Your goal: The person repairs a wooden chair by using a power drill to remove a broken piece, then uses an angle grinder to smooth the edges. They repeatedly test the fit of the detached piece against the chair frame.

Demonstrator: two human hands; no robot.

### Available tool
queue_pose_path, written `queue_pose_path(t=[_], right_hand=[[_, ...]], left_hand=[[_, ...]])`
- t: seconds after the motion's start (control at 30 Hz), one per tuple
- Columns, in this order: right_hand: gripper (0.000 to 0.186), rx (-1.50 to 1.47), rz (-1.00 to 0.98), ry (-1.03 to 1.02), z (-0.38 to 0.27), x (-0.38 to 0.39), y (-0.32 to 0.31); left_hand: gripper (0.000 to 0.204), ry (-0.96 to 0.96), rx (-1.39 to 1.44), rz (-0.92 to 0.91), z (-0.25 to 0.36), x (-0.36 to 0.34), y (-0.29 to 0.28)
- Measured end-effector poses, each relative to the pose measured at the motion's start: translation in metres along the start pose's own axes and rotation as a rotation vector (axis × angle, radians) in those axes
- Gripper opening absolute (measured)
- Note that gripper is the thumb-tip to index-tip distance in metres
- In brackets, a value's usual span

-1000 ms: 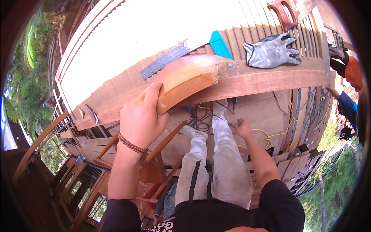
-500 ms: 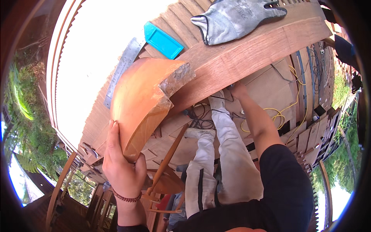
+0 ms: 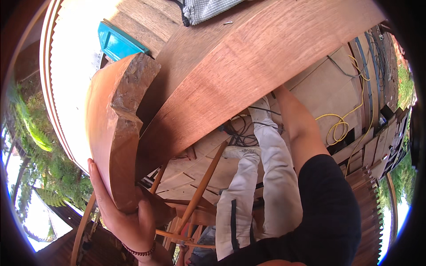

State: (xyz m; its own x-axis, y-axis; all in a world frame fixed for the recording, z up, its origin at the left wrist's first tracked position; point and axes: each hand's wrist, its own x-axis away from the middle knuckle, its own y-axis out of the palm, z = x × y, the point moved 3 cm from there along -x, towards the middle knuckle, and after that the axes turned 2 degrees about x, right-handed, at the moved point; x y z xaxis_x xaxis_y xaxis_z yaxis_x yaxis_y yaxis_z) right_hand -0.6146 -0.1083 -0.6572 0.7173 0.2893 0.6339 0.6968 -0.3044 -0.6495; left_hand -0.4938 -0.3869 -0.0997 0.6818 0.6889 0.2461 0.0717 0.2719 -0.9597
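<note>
My left hand [image 3: 122,217] grips the lower end of a curved orange-brown wooden piece [image 3: 104,124] with a rough, broken upper end. This piece is tilted beside a long reddish wooden beam [image 3: 248,66] at the edge of a slatted surface. Behind the piece lies the teal handle [image 3: 120,42] of a square, its blade mostly hidden. A grey glove [image 3: 208,8] lies on the surface at the top. My right hand [image 3: 277,91] reaches to the underside of the beam, its fingers hidden behind it.
Below are my legs [image 3: 279,195], dark cables [image 3: 239,135], a yellow cable [image 3: 337,124], boards [image 3: 319,88] and a wooden chair-like frame [image 3: 202,188]. Part of another person [image 3: 182,250] shows beneath the frame. Foliage [image 3: 33,133] is beyond the left side.
My left hand has tilted the wooden piece more upright and leftward. My right hand has moved up to the beam. The view has turned, so the beam now runs more diagonally and appears larger.
</note>
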Motion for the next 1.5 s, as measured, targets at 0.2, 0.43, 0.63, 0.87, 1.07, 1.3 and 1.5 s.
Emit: queue_pose_path(t=[0.2,0.43,0.63,0.87,1.07,1.3,1.5], right_hand=[[0.055,-0.314,-0.024,0.301,-0.019,0.083,-0.077],[0.059,-0.734,-0.151,0.426,-0.029,0.234,-0.151],[0.049,-0.744,-0.076,0.396,-0.043,0.317,-0.200],[0.048,-0.832,-0.098,0.276,-0.096,0.377,-0.241],[0.061,-0.696,-0.097,0.151,-0.130,0.396,-0.267],[0.069,-0.480,-0.138,0.034,-0.172,0.427,-0.317],[0.066,-0.522,-0.179,-0.031,-0.176,0.430,-0.298]], left_hand=[[0.083,0.137,-0.085,-0.056,0.006,0.003,-0.007],[0.082,0.233,0.037,0.005,-0.007,0.005,-0.014],[0.079,0.217,-0.045,0.122,-0.008,-0.024,-0.009],[0.089,0.161,-0.014,0.059,-0.026,-0.021,-0.005],[0.091,0.058,-0.086,0.048,-0.012,0.006,-0.006],[0.092,0.006,-0.014,0.049,-0.015,0.006,-0.002],[0.088,0.076,0.103,0.121,-0.038,0.040,-0.014]])
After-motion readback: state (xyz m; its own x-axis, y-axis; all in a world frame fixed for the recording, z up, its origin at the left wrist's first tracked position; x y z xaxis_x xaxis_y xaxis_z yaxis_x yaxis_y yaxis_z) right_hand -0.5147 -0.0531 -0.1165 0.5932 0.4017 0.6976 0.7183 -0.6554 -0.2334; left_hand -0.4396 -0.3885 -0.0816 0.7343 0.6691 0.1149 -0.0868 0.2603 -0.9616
